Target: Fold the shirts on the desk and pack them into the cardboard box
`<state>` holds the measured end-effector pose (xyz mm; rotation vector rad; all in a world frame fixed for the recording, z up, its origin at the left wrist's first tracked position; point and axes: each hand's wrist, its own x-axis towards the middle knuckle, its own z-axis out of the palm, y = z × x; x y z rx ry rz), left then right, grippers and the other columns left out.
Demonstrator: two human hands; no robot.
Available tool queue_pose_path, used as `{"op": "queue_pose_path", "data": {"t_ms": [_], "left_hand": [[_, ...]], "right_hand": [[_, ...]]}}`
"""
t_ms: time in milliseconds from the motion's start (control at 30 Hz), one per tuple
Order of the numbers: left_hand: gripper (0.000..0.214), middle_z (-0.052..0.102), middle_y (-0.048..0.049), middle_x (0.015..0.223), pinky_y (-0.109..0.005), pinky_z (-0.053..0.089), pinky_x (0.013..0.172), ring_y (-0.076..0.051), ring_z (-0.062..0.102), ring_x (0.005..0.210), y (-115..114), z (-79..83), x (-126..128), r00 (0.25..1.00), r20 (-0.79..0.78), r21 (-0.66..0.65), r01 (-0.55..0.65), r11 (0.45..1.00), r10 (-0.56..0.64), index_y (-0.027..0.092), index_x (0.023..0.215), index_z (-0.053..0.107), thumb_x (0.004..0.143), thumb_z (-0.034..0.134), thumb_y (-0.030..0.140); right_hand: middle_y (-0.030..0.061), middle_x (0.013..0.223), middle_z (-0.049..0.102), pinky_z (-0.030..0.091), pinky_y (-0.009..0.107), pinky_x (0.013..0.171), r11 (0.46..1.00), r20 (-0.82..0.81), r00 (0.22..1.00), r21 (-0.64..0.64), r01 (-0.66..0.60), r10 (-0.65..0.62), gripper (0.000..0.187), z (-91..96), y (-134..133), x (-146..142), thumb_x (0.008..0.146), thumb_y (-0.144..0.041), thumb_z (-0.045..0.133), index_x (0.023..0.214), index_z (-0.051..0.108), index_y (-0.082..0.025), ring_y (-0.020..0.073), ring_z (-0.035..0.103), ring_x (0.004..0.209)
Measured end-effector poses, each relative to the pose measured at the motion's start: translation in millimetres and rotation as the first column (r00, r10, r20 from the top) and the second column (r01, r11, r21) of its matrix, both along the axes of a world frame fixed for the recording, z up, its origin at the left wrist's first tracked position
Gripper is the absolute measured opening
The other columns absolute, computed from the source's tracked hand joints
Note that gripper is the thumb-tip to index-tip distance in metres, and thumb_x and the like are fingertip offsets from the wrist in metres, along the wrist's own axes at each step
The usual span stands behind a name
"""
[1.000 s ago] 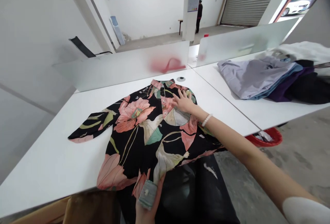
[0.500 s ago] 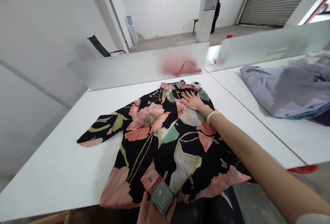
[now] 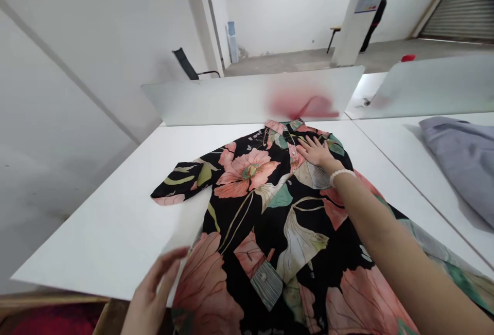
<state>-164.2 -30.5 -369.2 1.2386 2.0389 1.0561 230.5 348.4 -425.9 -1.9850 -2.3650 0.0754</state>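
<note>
A black shirt with large pink, white and green flowers [image 3: 231, 216] lies front up on the table, its collar at the far side. One sleeve [image 3: 189, 180] stretches out to the left. My right hand [image 3: 318, 154] rests flat on the upper chest with its fingers spread, and a pale beaded bracelet [image 3: 341, 174] circles the wrist. Beside the shirt's lower left edge is my left hand [image 3: 156, 283], its fingers stretched out and holding nothing; whether the fingertips touch the cloth I cannot tell. A grey striped buttoned piece [image 3: 267, 281] shows near the bottom front.
A white table [image 3: 116, 237] carries the shirt. Frosted dividers [image 3: 216, 99] stand along its far edge, with a blurred red thing [image 3: 304, 103] behind. Folded grey cloth [image 3: 459, 155] lies at the right. Beyond are a black chair [image 3: 186, 64] and a person [image 3: 374, 21] by a pillar.
My left hand has left the striped piece at the bottom front and moved to the shirt's left edge. The right hand stays on the chest. The view has shifted, showing more at the left.
</note>
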Motion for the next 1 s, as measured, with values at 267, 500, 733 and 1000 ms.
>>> {"op": "queue_pose_path", "data": {"t_ms": [267, 500, 733, 1000], "left_hand": [[0.040, 0.068, -0.0105, 0.108, -0.039, 0.049, 0.083, -0.028, 0.063, 0.100, 148, 1.4, -32, 0.810, -0.581, 0.016, 0.110, 0.994, -0.080, 0.019, 0.108, 0.061, 0.086, 0.043, 0.046], [0.030, 0.063, -0.0132, 0.108, -0.038, 0.045, 0.080, -0.030, 0.061, 0.099, 196, -25.6, -46, 0.795, -0.604, 0.045, -0.033, 0.998, 0.053, 0.018, 0.102, 0.061, 0.085, 0.049, 0.039], [0.031, 0.069, -0.0023, 0.073, -0.032, 0.044, 0.070, -0.021, 0.066, 0.078, 190, -28.6, -58, 0.896, -0.392, 0.154, -0.157, 0.975, 0.207, 0.023, 0.095, 0.057, 0.092, 0.035, 0.044], [0.029, 0.072, -0.0024, 0.080, -0.034, 0.044, 0.081, -0.021, 0.068, 0.087, 195, -25.0, -36, 0.944, -0.232, 0.331, -0.150, 0.932, 0.234, 0.024, 0.099, 0.051, 0.094, 0.032, 0.045]], "right_hand": [[0.0027, 0.158, 0.014, 0.013, 0.064, 0.110, 1.000, 0.012, 1.000, 0.003, -0.008, 0.008, 0.066, 1.2, -2, 1, 0.093, -0.060, 0.011, 0.151, 0.022, -0.028, 0.0340, 0.012, 0.144], [0.0033, 0.157, 0.016, 0.016, 0.064, 0.110, 1.000, 0.008, 1.000, 0.027, -0.004, 0.004, 0.064, -1.7, 0, 4, 0.094, -0.058, 0.015, 0.150, 0.024, -0.028, 0.0336, 0.016, 0.143], [0.0125, 0.146, 0.043, 0.025, 0.060, 0.106, 0.950, 0.116, 0.991, 0.299, -0.096, 0.063, 0.055, -8.5, -5, 10, 0.096, -0.042, 0.023, 0.140, 0.045, -0.016, 0.0349, 0.032, 0.136], [0.0192, 0.134, 0.052, 0.033, 0.049, 0.103, 0.862, -0.013, 0.955, 0.434, -0.261, 0.296, 0.038, 38.1, -42, -69, 0.089, -0.018, 0.038, 0.119, 0.059, -0.010, 0.0312, 0.040, 0.129]]}}
